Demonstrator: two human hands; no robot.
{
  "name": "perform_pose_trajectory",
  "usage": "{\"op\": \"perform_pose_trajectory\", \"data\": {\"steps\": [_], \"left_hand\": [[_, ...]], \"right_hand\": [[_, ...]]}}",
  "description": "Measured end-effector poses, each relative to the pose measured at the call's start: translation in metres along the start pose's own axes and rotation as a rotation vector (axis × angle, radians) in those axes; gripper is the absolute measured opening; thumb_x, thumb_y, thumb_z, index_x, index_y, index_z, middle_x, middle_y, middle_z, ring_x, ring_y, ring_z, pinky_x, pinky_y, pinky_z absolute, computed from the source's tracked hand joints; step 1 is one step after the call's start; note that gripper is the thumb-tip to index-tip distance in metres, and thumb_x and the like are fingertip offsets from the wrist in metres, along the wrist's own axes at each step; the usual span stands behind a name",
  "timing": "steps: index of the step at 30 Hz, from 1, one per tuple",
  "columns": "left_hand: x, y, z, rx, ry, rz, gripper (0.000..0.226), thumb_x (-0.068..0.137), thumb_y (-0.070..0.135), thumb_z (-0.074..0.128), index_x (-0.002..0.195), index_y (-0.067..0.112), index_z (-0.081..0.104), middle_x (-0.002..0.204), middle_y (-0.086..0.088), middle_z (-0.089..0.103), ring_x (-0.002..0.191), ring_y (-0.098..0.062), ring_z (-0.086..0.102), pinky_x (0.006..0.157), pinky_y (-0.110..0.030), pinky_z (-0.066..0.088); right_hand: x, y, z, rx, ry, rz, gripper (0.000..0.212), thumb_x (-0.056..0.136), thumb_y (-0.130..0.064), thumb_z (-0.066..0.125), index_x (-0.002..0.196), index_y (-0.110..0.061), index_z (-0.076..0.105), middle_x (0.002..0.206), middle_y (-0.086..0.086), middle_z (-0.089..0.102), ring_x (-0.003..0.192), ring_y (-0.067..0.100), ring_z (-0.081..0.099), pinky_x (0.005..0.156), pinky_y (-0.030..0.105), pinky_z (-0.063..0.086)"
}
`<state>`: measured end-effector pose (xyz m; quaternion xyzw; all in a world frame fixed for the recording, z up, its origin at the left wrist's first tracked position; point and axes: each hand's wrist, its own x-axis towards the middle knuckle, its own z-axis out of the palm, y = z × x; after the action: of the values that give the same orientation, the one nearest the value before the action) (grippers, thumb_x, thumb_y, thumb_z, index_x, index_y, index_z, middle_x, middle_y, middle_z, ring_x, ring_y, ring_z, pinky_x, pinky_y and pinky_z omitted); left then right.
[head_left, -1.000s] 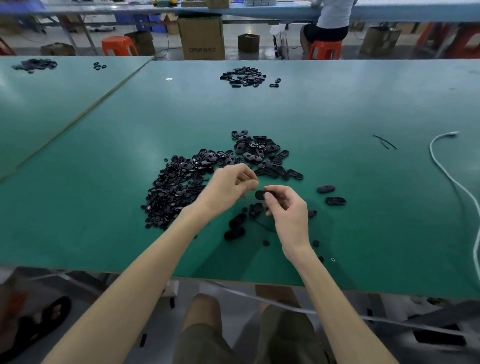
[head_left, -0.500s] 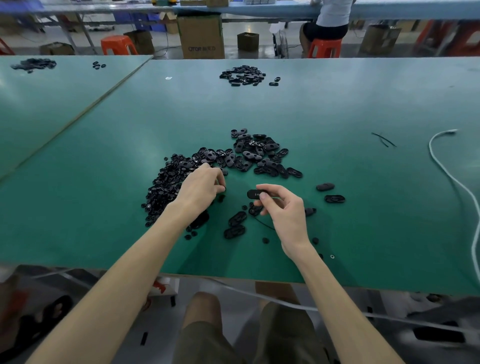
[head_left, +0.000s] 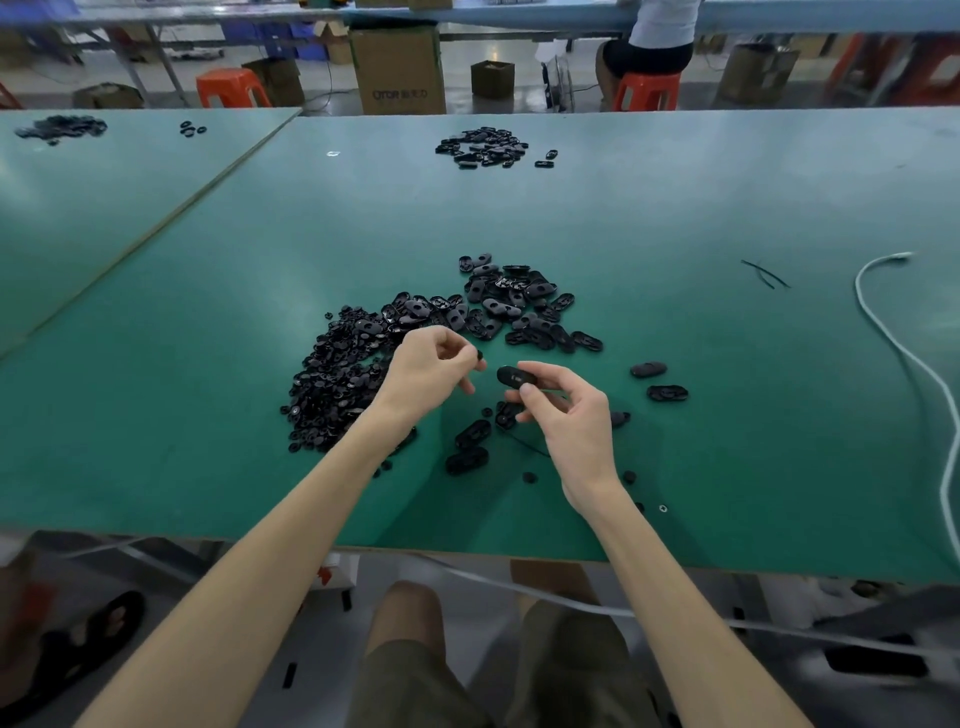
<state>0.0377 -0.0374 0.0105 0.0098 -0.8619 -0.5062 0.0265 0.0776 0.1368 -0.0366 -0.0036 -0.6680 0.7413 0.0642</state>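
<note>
Frame centre: left hand (head_left: 431, 371) pinches a small round insert (head_left: 479, 355); right hand (head_left: 566, 415) grips an oval shell (head_left: 511, 376). Misaligned mating could drop the insert among the loose parts (head_left: 337, 384).

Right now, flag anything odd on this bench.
Nothing looks damaged. The left hand pinches a small black part, the right hand holds an oval shell. Strays: a pale ring alone at the front of the table, thin black strands far right, a white cable trailing along the right side.

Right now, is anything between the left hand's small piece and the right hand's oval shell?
Nothing visible. The left hand pinches the small piece, the right hand holds the oval shell; only an open gap separates them.
</note>
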Motion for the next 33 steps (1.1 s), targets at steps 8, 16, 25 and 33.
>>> {"op": "perform_pose_trajectory", "data": {"steps": [8, 16, 25, 33], "left_hand": [[-0.016, -0.001, 0.015, -0.248, -0.057, -0.077, 0.006, 0.098, 0.014, 0.067, 0.096, 0.008, 0.069, 0.092, 0.001, 0.08, 0.064, -0.007, 0.067, 0.054, -0.006, 0.042], [-0.024, -0.001, 0.02, -0.318, -0.067, -0.099, 0.014, 0.095, 0.015, 0.072, 0.102, 0.002, 0.07, 0.085, -0.004, 0.079, 0.071, -0.011, 0.072, 0.054, -0.022, 0.042], [-0.028, -0.006, 0.023, -0.412, -0.041, -0.069, 0.006, 0.095, 0.011, 0.07, 0.097, 0.007, 0.067, 0.089, -0.007, 0.078, 0.072, -0.014, 0.071, 0.051, -0.02, 0.043], [-0.028, -0.012, 0.03, -0.427, 0.015, -0.059, 0.004, 0.091, 0.007, 0.068, 0.09, 0.01, 0.065, 0.078, -0.009, 0.075, 0.072, -0.016, 0.064, 0.056, -0.024, 0.045]], "right_hand": [[0.0, 0.0, 0.0, 0.054, 0.038, 0.0, 0.019, 0.096, 0.002, 0.069, 0.11, -0.01, 0.071, 0.105, 0.003, 0.077, 0.091, 0.021, 0.079, 0.072, 0.025, 0.061], [-0.001, 0.001, -0.003, 0.037, 0.042, -0.009, 0.017, 0.096, 0.0, 0.07, 0.109, -0.012, 0.072, 0.104, 0.004, 0.077, 0.085, 0.022, 0.08, 0.071, 0.026, 0.061], [-0.002, 0.002, -0.004, 0.078, 0.054, 0.012, 0.013, 0.095, 0.0, 0.073, 0.105, -0.007, 0.071, 0.098, 0.01, 0.079, 0.085, 0.026, 0.08, 0.071, 0.03, 0.063], [-0.001, 0.002, -0.004, 0.087, 0.058, 0.004, 0.01, 0.094, -0.001, 0.074, 0.103, -0.005, 0.07, 0.096, 0.011, 0.079, 0.085, 0.028, 0.08, 0.075, 0.034, 0.064]]}}
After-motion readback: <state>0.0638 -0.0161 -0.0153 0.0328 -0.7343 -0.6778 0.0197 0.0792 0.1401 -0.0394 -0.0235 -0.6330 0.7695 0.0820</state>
